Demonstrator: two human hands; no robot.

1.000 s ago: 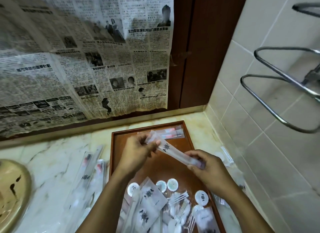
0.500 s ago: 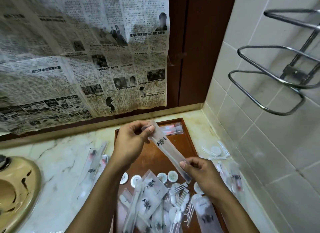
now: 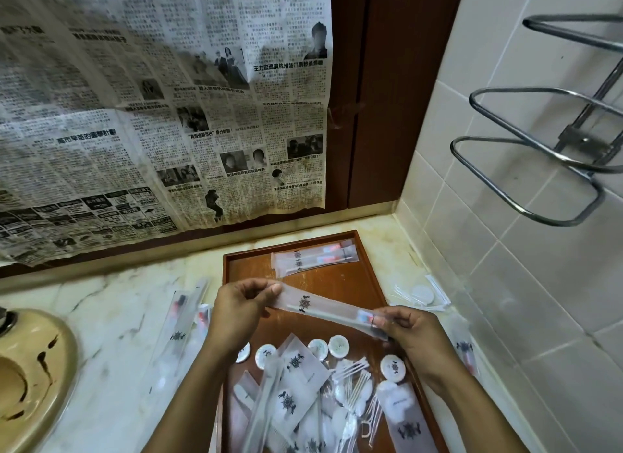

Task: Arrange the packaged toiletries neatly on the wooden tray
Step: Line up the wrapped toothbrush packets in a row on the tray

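A long frosted toothbrush packet [image 3: 317, 306] with a dark crest hangs over the middle of the wooden tray [image 3: 337, 280]. My left hand [image 3: 236, 312] pinches its left end and my right hand [image 3: 409, 331] pinches its right end. Two like packets [image 3: 313, 257] lie side by side at the tray's far end. The near half of the tray holds a loose heap: round white discs [image 3: 338, 345], flat crest-printed sachets [image 3: 296, 378], cotton swabs [image 3: 354, 382] and a tall pouch [image 3: 403, 415].
More long packets [image 3: 183, 321] lie on the marble counter [image 3: 111, 317] left of the tray, and small packets [image 3: 421, 294] lie to its right by the tiled wall. A beige basin [image 3: 30, 385] is at the far left. A metal rack [image 3: 539, 156] juts from the wall.
The packet held between both hands has swung from a steep diagonal to nearly level, lower over the tray. My right hand has moved right and my left hand has come down.
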